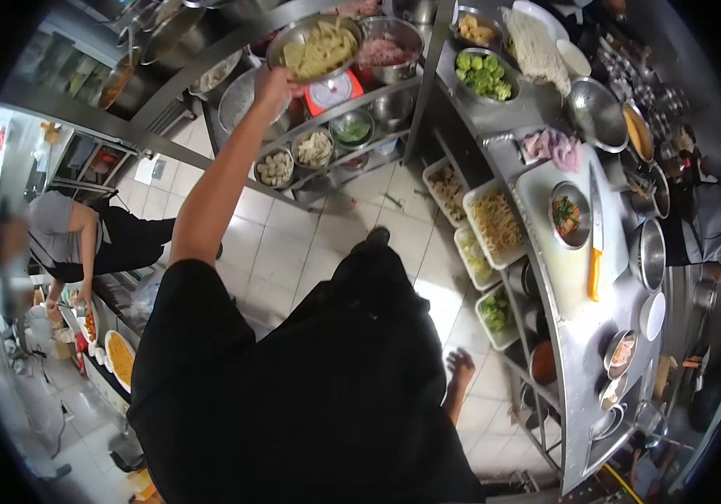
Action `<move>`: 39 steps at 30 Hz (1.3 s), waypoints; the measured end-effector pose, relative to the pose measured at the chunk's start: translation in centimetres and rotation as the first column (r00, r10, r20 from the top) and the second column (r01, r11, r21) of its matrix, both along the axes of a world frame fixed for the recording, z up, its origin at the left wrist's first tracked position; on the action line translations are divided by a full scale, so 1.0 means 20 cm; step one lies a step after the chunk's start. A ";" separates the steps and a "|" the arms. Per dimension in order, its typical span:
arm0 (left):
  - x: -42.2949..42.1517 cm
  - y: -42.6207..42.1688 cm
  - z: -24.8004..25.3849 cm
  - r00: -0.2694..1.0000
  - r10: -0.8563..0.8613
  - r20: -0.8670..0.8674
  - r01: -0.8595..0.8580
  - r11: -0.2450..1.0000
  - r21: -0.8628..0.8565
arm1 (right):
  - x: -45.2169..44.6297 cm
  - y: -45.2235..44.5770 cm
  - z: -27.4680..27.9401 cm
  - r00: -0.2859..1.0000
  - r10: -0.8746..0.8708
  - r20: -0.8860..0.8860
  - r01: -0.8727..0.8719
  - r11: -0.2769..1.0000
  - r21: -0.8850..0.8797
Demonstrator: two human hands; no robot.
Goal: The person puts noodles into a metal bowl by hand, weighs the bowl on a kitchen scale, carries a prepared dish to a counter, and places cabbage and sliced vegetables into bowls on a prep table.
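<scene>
My left hand [275,87] is stretched far forward, its fingers closed on the near rim of a metal bowl [275,57] filled with pale yellow pieces. The bowl is tilted towards me at shelf height. Just below it sits a red kitchen scale [333,92] with a round white dial; whether the bowl touches the scale or shelf I cannot tell. Beside it stands a metal pot of pink minced-looking meat [387,52]. My right hand [460,364] hangs low at my side, fingers apart and holding nothing, near the shelves under the counter.
On the right, a steel counter [575,374] carries a cutting board [575,281], a yellow-handled knife [596,260], greens [485,76] and several bowls. Tubs of noodles [495,220] and vegetables jut from its lower shelves. A co-worker [66,227] bends over dishes at left. Scraps lie on the tiled floor [293,235].
</scene>
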State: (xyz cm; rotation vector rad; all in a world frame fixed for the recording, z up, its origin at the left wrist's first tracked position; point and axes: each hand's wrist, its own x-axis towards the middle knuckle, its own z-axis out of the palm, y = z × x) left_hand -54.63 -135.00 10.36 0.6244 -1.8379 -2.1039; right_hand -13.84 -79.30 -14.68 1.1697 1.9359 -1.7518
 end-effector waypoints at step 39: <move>-0.08 0.01 -0.01 0.959 -0.283 -0.007 0.281 0.954 -0.101 | -1.91 -1.21 1.46 0.264 0.794 -0.548 -0.369 0.608 0.703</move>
